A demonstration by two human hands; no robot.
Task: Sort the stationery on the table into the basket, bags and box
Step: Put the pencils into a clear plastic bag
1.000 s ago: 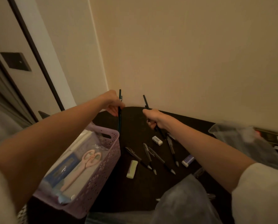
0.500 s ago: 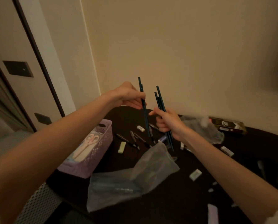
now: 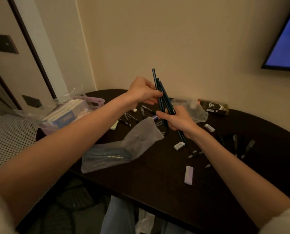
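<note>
Dark pencils (image 3: 164,102) in both hands, above table (image 3: 157,179)

Wall-mounted screen (image 3: 286,38), dark wall plate (image 3: 3,44)

Both bare forearms reach forward from the lower corners and meet mid-frame. The left hand (image 3: 143,92), toward 11 o'clock of the other, pinches dark pencils (image 3: 159,92) between thumb and fingers. The right hand (image 3: 178,121) has its curled grip around the same bundle lower down, thumb extended leftward.
</note>
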